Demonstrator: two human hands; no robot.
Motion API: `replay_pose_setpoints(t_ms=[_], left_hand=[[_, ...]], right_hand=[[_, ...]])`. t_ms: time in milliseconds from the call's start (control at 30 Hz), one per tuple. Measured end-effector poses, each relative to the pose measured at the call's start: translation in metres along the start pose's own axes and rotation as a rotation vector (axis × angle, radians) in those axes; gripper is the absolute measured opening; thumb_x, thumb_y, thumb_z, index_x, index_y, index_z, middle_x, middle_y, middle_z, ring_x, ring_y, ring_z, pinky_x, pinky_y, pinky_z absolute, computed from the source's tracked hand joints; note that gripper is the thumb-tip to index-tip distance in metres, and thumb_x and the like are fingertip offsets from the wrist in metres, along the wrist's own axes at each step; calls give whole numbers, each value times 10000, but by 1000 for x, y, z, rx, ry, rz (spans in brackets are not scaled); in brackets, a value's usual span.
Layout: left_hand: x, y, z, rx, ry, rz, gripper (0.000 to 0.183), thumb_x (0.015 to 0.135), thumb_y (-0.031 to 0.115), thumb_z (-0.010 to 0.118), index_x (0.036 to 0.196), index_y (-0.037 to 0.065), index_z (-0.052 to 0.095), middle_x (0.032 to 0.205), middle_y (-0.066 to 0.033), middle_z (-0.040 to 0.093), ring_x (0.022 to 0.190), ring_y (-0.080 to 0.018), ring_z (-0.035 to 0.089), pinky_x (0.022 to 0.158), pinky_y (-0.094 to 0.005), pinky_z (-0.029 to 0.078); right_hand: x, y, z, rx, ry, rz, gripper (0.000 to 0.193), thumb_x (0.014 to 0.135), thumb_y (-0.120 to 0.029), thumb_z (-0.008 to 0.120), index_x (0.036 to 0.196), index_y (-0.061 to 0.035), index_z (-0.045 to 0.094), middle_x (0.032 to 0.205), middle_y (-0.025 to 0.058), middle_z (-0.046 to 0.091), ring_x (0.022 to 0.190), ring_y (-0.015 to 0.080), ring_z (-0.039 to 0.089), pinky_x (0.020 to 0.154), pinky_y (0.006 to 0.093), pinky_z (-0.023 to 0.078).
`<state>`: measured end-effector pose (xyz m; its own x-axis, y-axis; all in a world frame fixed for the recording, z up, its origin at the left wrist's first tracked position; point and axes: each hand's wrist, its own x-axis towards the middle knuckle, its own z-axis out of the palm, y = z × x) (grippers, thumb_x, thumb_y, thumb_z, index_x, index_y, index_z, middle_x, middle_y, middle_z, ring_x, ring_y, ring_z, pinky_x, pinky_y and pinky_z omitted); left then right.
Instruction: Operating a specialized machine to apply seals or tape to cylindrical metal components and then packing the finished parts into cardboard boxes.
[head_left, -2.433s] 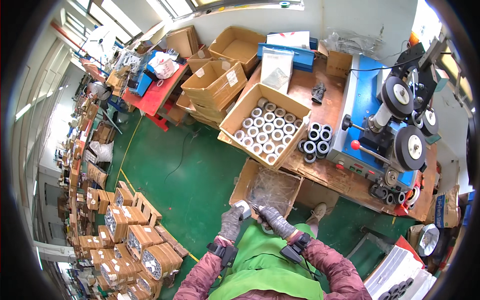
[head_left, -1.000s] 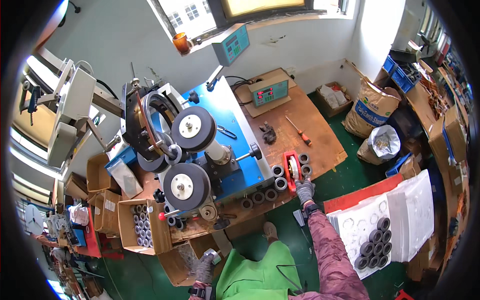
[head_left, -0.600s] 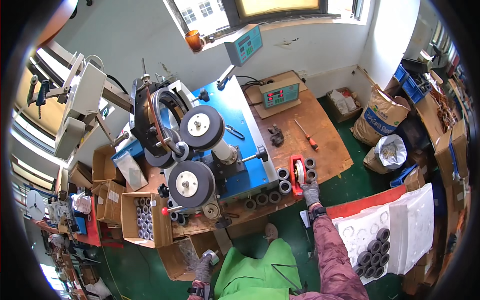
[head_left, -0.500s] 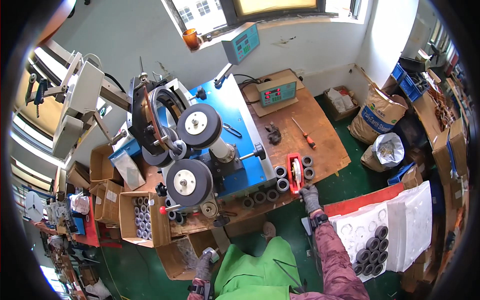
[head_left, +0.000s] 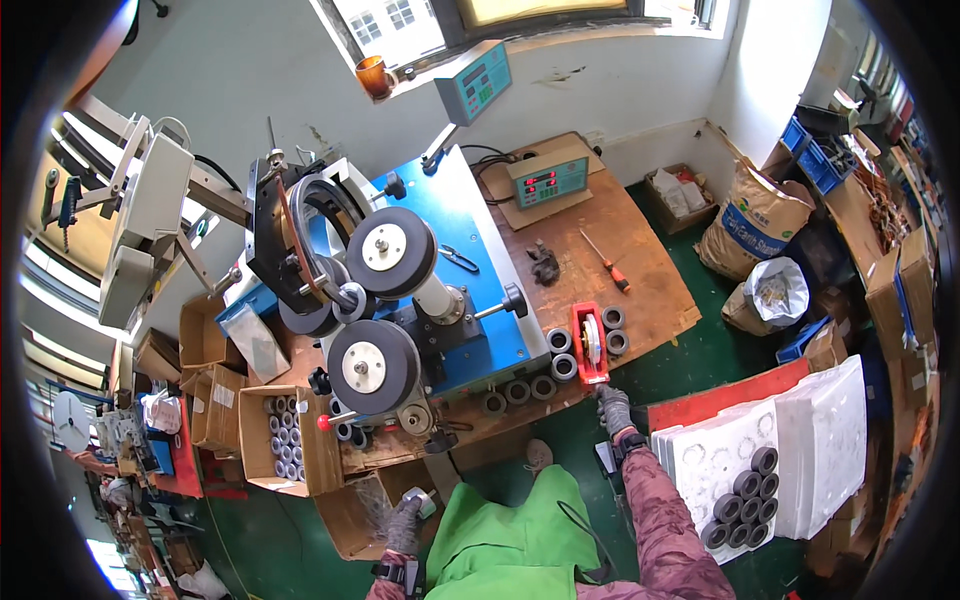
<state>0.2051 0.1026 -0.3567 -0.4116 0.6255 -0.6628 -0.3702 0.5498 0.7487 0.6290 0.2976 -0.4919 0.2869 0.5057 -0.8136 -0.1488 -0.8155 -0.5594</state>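
My left hand (head_left: 404,528), in a grey glove, is low in front of the green apron's left side. Its fingers are closed on a small grey-white piece (head_left: 424,501), partly covered by the hand. My right hand (head_left: 614,410), also gloved, reaches the bench's front edge. Its closed fingers meet the near end of a red tape dispenser (head_left: 579,335) that carries a white roll; anything pinched there is too small to make out. Several grey rings (head_left: 562,367) lie on both sides of the dispenser.
A winding machine with black rollers (head_left: 374,367) and a blue base (head_left: 490,345) fills the bench's left part. A screwdriver (head_left: 620,280) and a digital display box (head_left: 550,184) lie beyond. Dark rings (head_left: 746,485) rest on white foam at right; a carton (head_left: 262,455) holds rings at left.
My right hand has drawn slightly toward me, at the dispenser's near end. My left hand has risen slightly with the grey-white piece still in it. The whole view has shifted a little.
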Motion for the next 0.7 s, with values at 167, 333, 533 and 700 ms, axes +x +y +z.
replay_pose_setpoints(t_ms=[167,333,533,700], left_hand=[[-3,-2,-2,-18,44,-31,365,773,148,631,1078,-41,564,995,-147,586,870,-306,608,740,-475,541],[-5,-4,-2,-53,62,-39,378,771,153,633,1090,-36,557,1018,-158,578,890,-324,601,742,-483,539],[-6,-5,6,-24,64,-57,396,777,165,636,1108,-34,550,1023,-154,577,901,-321,598,737,-472,535],[-14,5,22,-17,-28,-57,393,785,169,633,1113,-31,552,1033,-149,582,901,-298,602,759,-452,531]], right_hand=[[12,-4,6,-215,75,-70,432,818,-524,576,727,-106,517,473,18,412,327,151,381,315,308,323],[13,11,-11,-118,-34,-216,319,864,-399,579,760,-102,526,510,24,461,329,127,383,310,270,312],[2,11,-8,65,-78,-100,131,886,-254,567,851,-129,559,522,-9,426,359,112,391,328,251,307],[36,39,-1,474,-381,173,117,883,-255,558,838,-147,551,567,-9,448,466,121,456,389,285,348]])
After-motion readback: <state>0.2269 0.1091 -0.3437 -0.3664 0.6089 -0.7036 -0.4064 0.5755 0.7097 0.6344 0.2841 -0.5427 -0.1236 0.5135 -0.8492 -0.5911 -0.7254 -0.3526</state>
